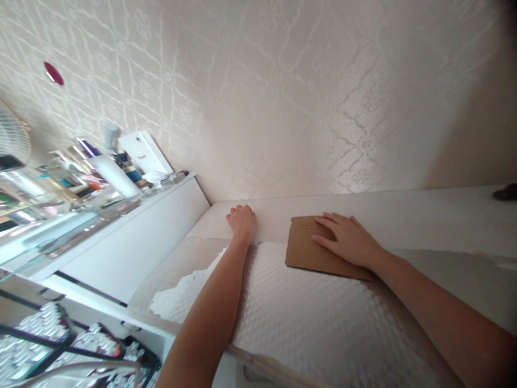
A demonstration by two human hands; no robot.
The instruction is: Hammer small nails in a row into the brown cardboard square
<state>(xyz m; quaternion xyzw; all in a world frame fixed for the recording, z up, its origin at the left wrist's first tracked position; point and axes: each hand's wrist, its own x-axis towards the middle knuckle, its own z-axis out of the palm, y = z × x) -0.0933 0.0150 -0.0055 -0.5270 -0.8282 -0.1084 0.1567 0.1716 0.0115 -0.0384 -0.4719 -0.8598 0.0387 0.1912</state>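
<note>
My right hand point(347, 240) lies flat with fingers stretched out on a brown cardboard piece point(307, 249) that rests on a sheet of white bubble wrap point(299, 307). My left hand point(242, 222) sits at the far edge of the bubble wrap with its fingers curled down onto the sheet's edge; whether it grips the sheet is hidden. Both lie on a white table top point(404, 213) against the patterned wall.
To the left stands a white dresser point(133, 237) with a glass top crowded with cosmetic bottles and tubes point(113, 175). A white fan point(12, 140) is at far left. A dark rack with shiny items point(60, 339) sits lower left. A dark object point(507, 192) lies far right.
</note>
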